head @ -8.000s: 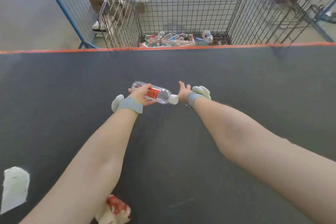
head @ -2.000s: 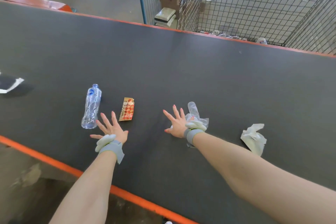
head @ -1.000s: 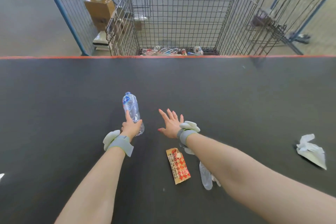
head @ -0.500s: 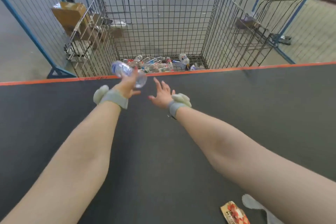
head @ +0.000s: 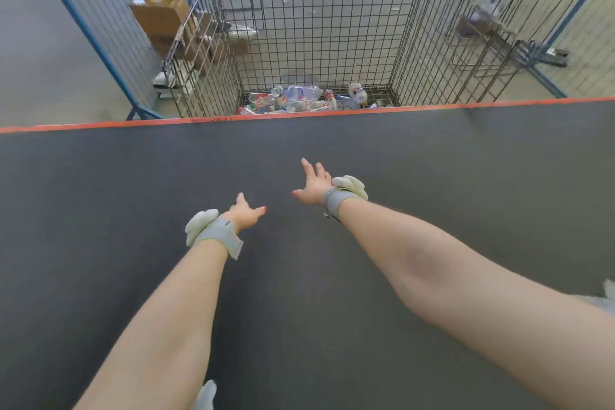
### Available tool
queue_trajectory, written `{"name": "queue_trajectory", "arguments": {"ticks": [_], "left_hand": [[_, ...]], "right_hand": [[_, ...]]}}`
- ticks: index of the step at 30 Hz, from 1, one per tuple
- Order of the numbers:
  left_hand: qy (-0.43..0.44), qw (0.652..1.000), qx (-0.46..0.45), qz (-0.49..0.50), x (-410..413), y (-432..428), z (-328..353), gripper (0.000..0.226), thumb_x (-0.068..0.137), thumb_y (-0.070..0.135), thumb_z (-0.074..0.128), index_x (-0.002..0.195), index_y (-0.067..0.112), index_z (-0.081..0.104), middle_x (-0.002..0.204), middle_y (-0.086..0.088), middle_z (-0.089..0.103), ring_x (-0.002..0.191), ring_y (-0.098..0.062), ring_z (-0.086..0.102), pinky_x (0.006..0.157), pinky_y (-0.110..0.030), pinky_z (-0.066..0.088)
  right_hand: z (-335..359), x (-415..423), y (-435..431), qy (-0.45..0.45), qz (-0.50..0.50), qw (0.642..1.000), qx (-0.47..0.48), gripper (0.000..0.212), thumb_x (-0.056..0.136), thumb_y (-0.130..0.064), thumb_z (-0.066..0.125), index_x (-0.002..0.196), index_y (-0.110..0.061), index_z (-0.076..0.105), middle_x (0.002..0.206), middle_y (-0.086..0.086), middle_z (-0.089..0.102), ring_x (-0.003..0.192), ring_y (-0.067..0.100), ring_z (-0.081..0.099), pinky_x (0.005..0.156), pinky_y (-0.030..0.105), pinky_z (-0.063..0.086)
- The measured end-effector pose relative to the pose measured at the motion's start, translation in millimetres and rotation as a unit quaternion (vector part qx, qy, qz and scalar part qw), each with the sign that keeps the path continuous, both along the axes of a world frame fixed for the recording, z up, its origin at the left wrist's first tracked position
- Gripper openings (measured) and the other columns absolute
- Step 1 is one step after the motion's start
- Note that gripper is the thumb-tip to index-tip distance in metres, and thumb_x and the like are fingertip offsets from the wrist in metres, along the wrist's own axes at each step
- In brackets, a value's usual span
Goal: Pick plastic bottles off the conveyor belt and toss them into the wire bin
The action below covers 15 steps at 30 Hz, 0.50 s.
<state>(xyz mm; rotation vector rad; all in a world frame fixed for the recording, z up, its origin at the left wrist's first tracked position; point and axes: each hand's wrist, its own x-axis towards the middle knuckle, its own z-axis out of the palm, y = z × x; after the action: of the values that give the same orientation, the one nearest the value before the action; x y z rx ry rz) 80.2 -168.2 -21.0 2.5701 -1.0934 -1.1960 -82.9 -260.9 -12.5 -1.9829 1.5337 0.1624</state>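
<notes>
Both hands hold nothing. Left hand and right hand reach out over the belt, fingers loose and spread, the right one farther out. Conveyor belt: dark, with an orange far edge. Beyond it, wire bin, open-topped. Plastic bottles lie heaped on its floor, near side; none in view on the belt. Judgement: thin-walled, likely light, crushable, a bit slick. Best gripped round mid-body, not the cap. White scrap at near edge.
</notes>
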Motion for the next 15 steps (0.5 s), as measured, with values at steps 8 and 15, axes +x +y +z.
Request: {"name": "queue_trajectory", "arguments": {"ticks": [8,15], "left_hand": [[-0.096,0.992,0.071,-0.031,13,167,10,0.068,0.096,0.045,0.046,0.153,0.021,0.017,0.155,-0.013,0.024,0.143,-0.033,0.024,0.117,-0.038,0.023],[-0.117,0.983,0.140,0.008,-7,266,-12,0.075,0.094,0.049,0.047,0.154,0.023,0.010,0.158,-0.018,0.005,0.146,-0.035,0.006,0.119,-0.043,0.014]], "right_hand": [[-10,-30,163,0.056,0.073,0.989,0.116,0.108,0.078,-0.067,0.062,0.151,-0.040,-0.013,0.161,0.005,-0.015,0.148,0.036,0.008,0.118,0.049,0.014],[-66,-66,291,0.125,0.260,0.950,0.119,0.129,0.067,-0.039,0.085,0.151,-0.040,-0.012,0.159,0.001,-0.025,0.149,0.028,-0.008,0.119,0.048,0.016]]}}
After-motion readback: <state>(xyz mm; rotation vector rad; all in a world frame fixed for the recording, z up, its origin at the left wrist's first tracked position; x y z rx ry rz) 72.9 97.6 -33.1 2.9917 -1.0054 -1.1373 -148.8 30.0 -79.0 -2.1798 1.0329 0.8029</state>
